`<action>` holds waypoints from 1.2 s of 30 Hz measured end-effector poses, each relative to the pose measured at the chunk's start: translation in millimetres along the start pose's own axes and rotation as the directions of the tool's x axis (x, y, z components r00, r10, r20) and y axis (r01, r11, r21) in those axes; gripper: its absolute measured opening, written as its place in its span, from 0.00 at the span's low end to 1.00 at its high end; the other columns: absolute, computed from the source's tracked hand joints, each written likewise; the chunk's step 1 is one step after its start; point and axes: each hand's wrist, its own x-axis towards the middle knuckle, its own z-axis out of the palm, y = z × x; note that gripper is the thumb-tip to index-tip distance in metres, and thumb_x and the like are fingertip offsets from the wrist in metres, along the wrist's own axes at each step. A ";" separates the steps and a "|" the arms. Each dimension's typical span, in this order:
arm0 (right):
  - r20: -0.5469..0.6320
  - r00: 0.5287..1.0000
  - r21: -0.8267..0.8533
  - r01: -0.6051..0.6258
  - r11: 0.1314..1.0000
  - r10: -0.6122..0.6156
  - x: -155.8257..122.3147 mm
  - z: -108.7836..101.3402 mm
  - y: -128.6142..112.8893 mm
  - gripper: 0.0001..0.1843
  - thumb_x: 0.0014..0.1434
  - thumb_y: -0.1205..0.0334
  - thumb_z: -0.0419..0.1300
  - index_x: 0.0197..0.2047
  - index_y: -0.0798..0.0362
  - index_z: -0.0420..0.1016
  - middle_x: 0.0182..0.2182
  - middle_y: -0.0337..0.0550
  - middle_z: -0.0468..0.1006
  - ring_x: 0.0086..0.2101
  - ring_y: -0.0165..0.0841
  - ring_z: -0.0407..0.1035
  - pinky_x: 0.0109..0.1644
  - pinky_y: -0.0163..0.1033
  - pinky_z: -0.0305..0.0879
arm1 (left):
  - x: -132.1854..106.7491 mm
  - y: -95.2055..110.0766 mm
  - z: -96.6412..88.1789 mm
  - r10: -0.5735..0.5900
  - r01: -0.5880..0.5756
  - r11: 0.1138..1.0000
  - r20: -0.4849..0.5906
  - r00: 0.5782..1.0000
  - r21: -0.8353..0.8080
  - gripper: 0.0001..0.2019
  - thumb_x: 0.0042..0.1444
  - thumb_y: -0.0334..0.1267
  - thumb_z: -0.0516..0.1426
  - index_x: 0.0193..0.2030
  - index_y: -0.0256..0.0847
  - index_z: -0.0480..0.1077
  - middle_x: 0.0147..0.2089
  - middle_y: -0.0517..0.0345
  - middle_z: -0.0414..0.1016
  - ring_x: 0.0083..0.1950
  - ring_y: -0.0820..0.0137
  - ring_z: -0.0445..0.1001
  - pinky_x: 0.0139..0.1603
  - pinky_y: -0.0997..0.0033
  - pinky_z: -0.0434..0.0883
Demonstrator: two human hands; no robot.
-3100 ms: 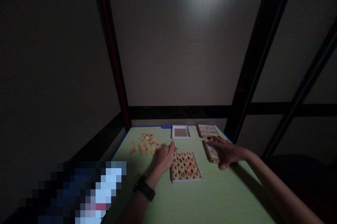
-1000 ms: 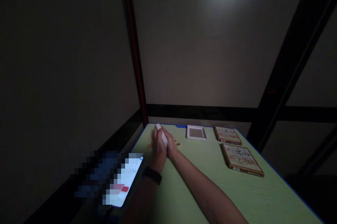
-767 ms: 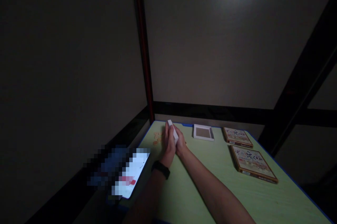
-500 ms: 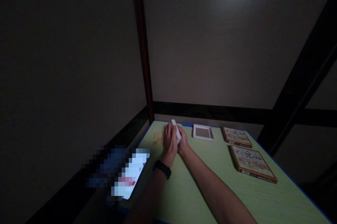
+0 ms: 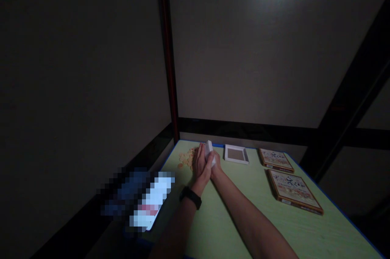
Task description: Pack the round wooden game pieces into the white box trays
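Note:
Both hands meet at the far left of the green table (image 5: 243,218). They hold a small white box tray (image 5: 209,152) between them, tipped up on its edge. My left hand (image 5: 199,165), with a dark watch on its wrist, presses flat against the tray's left side. My right hand (image 5: 215,164) grips the tray from the right and below. Just left of the hands lies a scatter of round wooden game pieces (image 5: 184,158) on the table. What is inside the tipped tray cannot be seen.
An empty white box tray (image 5: 236,154) lies flat behind the hands. Two orange printed box lids (image 5: 276,159) (image 5: 294,191) lie at the right. A pixelated bright object (image 5: 146,202) sits off the table's left edge. Dark walls and frame posts enclose the far side.
The tray of pieces that lay flat mid-table was carried left and tipped on edge between both hands. In the last second the hands shifted slightly right, and more loose pieces show at their left.

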 end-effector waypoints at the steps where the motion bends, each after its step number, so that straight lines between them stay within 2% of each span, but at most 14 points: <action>1: -0.045 0.999 0.008 -0.013 1.000 0.013 -0.2 -0.7 0.4 0.22 0.54 0.43 0.52 0.37 0.52 0.77 0.26 0.48 0.77 0.35 0.45 0.74 0.41 0.47 0.72 | 0.2 0.3 -0.3 0.002 -0.002 1.000 0.006 1.000 -0.001 0.30 0.57 0.48 0.58 0.66 0.43 0.66 0.73 0.52 0.59 0.75 0.59 0.50 0.76 0.62 0.41; 4: -0.181 0.982 0.019 -0.056 0.998 0.058 -3.0 -2.8 0.2 0.17 0.50 0.47 0.53 0.30 0.51 0.73 0.23 0.46 0.75 0.32 0.44 0.72 0.36 0.46 0.71 | 1.2 0.7 -0.8 -0.007 0.007 1.000 0.012 1.000 -0.001 0.28 0.57 0.46 0.58 0.64 0.45 0.67 0.72 0.54 0.61 0.75 0.59 0.51 0.76 0.61 0.41; 7: -0.260 0.963 -0.034 -0.081 0.996 0.070 -7.7 -4.0 -2.4 0.13 0.47 0.50 0.56 0.26 0.51 0.72 0.21 0.45 0.74 0.30 0.43 0.70 0.34 0.45 0.68 | 1.9 -0.5 -0.7 -0.017 0.017 1.000 0.022 1.000 -0.004 0.28 0.58 0.46 0.56 0.65 0.43 0.68 0.72 0.53 0.60 0.75 0.59 0.51 0.76 0.61 0.42; 10: -0.302 0.952 -0.120 -0.093 0.988 0.053 -12.6 -4.6 -7.3 0.11 0.46 0.52 0.58 0.26 0.52 0.73 0.22 0.44 0.75 0.30 0.43 0.69 0.36 0.45 0.67 | 2.5 -4.6 -0.7 -0.025 0.026 0.999 0.026 0.999 -0.042 0.28 0.59 0.46 0.54 0.66 0.41 0.66 0.72 0.52 0.60 0.74 0.60 0.53 0.76 0.62 0.44; 13: -0.300 0.954 -0.204 -0.067 0.977 0.003 -16.7 -4.7 -13.1 0.11 0.48 0.55 0.58 0.30 0.52 0.75 0.28 0.45 0.78 0.33 0.43 0.70 0.41 0.44 0.66 | 3.3 -9.5 -1.0 -0.022 0.024 0.993 0.019 1.000 -0.117 0.27 0.60 0.45 0.53 0.66 0.41 0.66 0.72 0.53 0.61 0.74 0.61 0.54 0.75 0.62 0.46; 15: -0.252 0.965 -0.339 -0.020 0.941 -0.070 -19.2 -4.9 -16.2 0.12 0.52 0.57 0.55 0.34 0.53 0.77 0.34 0.48 0.80 0.36 0.43 0.71 0.45 0.44 0.66 | 3.6 -10.3 -1.8 -0.024 0.024 0.987 0.000 1.000 -0.162 0.27 0.60 0.44 0.53 0.65 0.41 0.67 0.71 0.54 0.62 0.73 0.61 0.55 0.75 0.63 0.48; 18: -0.158 0.979 -0.558 0.021 0.830 -0.131 -22.0 -5.8 -18.2 0.15 0.59 0.61 0.50 0.38 0.55 0.77 0.38 0.53 0.80 0.40 0.43 0.71 0.49 0.45 0.65 | 4.4 -6.6 -5.0 -0.021 0.013 0.981 -0.041 0.999 -0.194 0.26 0.59 0.44 0.55 0.63 0.39 0.69 0.69 0.51 0.65 0.72 0.60 0.57 0.75 0.63 0.49; 23: -0.144 0.982 -0.649 0.002 0.761 -0.125 -23.2 -7.0 -14.2 0.15 0.60 0.66 0.49 0.40 0.56 0.78 0.40 0.56 0.79 0.43 0.44 0.72 0.53 0.46 0.65 | 11.1 -3.4 -14.5 -0.043 0.031 0.965 -0.039 0.998 -0.262 0.23 0.54 0.41 0.58 0.57 0.38 0.74 0.67 0.49 0.68 0.71 0.57 0.60 0.74 0.61 0.52; 26: -0.163 0.970 -0.683 0.020 0.730 -0.179 -26.2 -6.6 -10.1 0.19 0.59 0.72 0.48 0.44 0.55 0.79 0.43 0.53 0.80 0.47 0.42 0.72 0.58 0.46 0.63 | 16.7 -10.1 -18.3 -0.064 0.057 0.948 -0.011 0.998 -0.312 0.21 0.55 0.41 0.57 0.54 0.40 0.75 0.65 0.50 0.71 0.69 0.57 0.63 0.73 0.58 0.54; 28: -0.133 0.965 -0.710 0.066 0.701 -0.225 -32.0 -6.7 -9.3 0.20 0.58 0.73 0.47 0.45 0.55 0.79 0.44 0.52 0.80 0.50 0.42 0.70 0.62 0.48 0.61 | 19.2 -15.5 -19.1 -0.067 0.063 0.936 0.001 0.998 -0.347 0.20 0.54 0.41 0.57 0.53 0.40 0.76 0.64 0.50 0.72 0.68 0.57 0.65 0.72 0.57 0.55; 30: -0.040 0.967 -0.742 0.141 0.655 -0.253 -40.4 -7.5 -10.9 0.20 0.59 0.72 0.47 0.46 0.56 0.78 0.46 0.53 0.80 0.55 0.42 0.68 0.65 0.50 0.57 | 20.5 -19.2 -19.3 -0.067 0.065 0.924 0.006 0.998 -0.376 0.20 0.54 0.42 0.58 0.53 0.40 0.76 0.64 0.50 0.72 0.67 0.57 0.66 0.72 0.57 0.56; 32: 0.109 0.962 -0.762 0.243 0.601 -0.250 -49.3 -8.8 -14.4 0.20 0.61 0.71 0.48 0.49 0.57 0.78 0.49 0.53 0.79 0.58 0.42 0.65 0.67 0.50 0.54 | 21.1 -19.8 -19.6 -0.070 0.066 0.915 0.005 0.998 -0.399 0.20 0.52 0.42 0.60 0.51 0.40 0.77 0.62 0.49 0.73 0.66 0.56 0.66 0.71 0.58 0.56; 34: 0.242 0.944 -0.764 0.328 0.556 -0.224 -56.0 -9.9 -18.2 0.18 0.62 0.70 0.50 0.49 0.57 0.78 0.50 0.52 0.79 0.57 0.41 0.64 0.68 0.49 0.54 | 21.5 -17.5 -21.0 -0.070 0.068 0.904 0.011 0.998 -0.421 0.19 0.51 0.42 0.61 0.49 0.39 0.79 0.61 0.48 0.75 0.65 0.56 0.68 0.71 0.57 0.57; 36: 0.311 0.930 -0.772 0.367 0.519 -0.196 -58.5 -10.9 -21.1 0.17 0.62 0.70 0.50 0.47 0.55 0.79 0.48 0.50 0.79 0.54 0.40 0.66 0.66 0.47 0.55 | 22.0 -14.0 -23.5 -0.066 0.082 0.895 0.050 0.997 -0.439 0.19 0.49 0.42 0.61 0.47 0.39 0.79 0.58 0.48 0.77 0.64 0.55 0.69 0.71 0.57 0.58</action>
